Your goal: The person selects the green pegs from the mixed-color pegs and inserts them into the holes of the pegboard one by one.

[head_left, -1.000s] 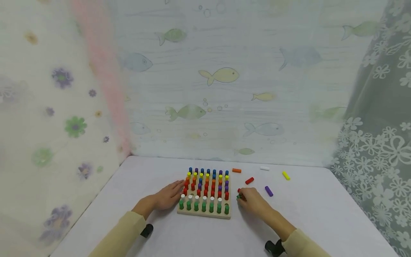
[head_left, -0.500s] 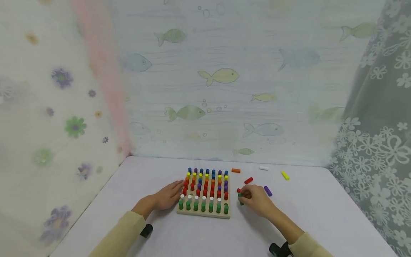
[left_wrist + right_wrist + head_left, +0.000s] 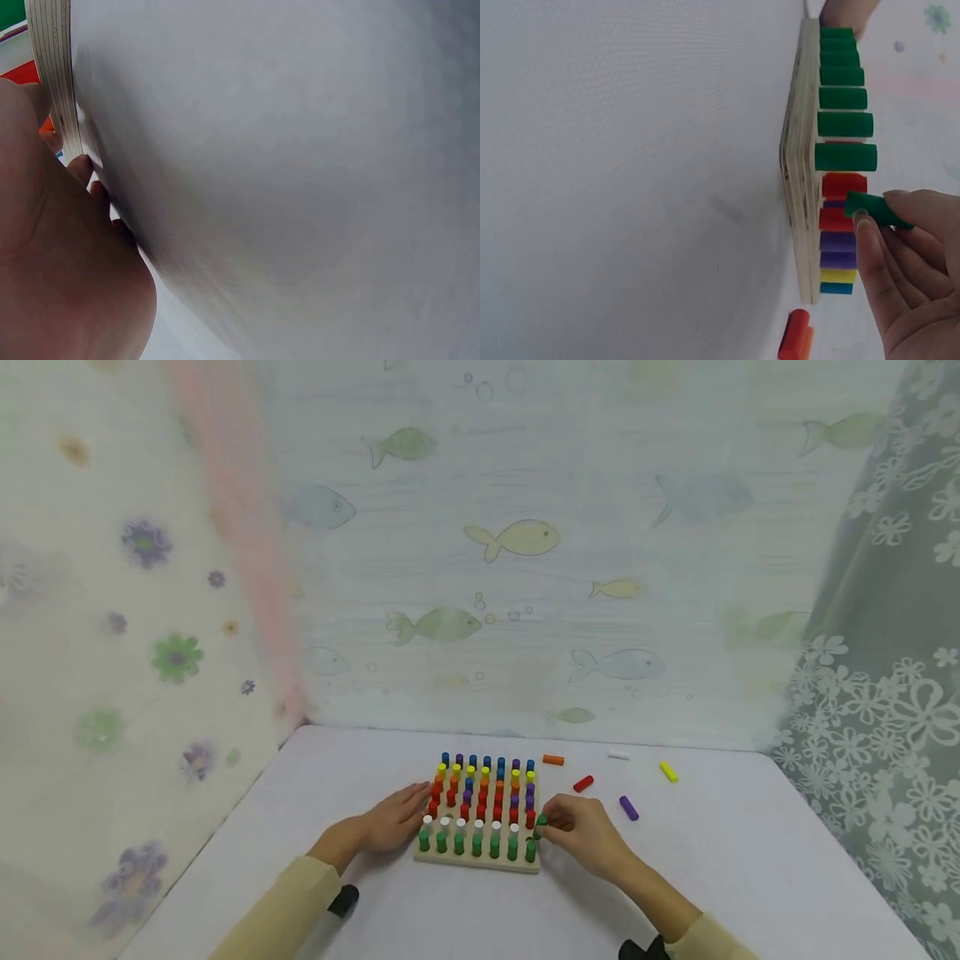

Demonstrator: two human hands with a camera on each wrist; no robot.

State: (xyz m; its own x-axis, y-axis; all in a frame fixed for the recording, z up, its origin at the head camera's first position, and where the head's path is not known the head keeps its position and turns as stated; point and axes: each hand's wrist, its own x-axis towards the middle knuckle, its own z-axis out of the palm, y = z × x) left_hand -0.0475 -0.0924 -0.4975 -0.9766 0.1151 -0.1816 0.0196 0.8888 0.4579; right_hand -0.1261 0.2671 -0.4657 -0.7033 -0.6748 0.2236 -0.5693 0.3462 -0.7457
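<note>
A wooden pegboard (image 3: 480, 862) bears rows of upright coloured pegs: green in front, then white, red, mixed colours and blue. My left hand (image 3: 393, 818) rests at the board's left edge with its fingers extended along it; the left wrist view shows fingertips against the layered board side (image 3: 56, 67). Between thumb and fingers, my right hand (image 3: 588, 833) pinches a green peg (image 3: 541, 823) over the board's right edge. It is tilted, close to the bare hole at the right end of the white row. In the right wrist view this green peg (image 3: 870, 206) overlaps the red pegs.
Loose pegs lie right of the board: an orange peg (image 3: 552, 760), a red peg (image 3: 583, 783), a purple peg (image 3: 628, 808), a white peg (image 3: 618, 754) and a yellow peg (image 3: 668, 772). A white cloth (image 3: 360, 752) covers the table, with patterned curtains (image 3: 517, 610) behind.
My right hand has lifted the green peg from the table and carried it left to the board's right edge. The left hand has stayed put.
</note>
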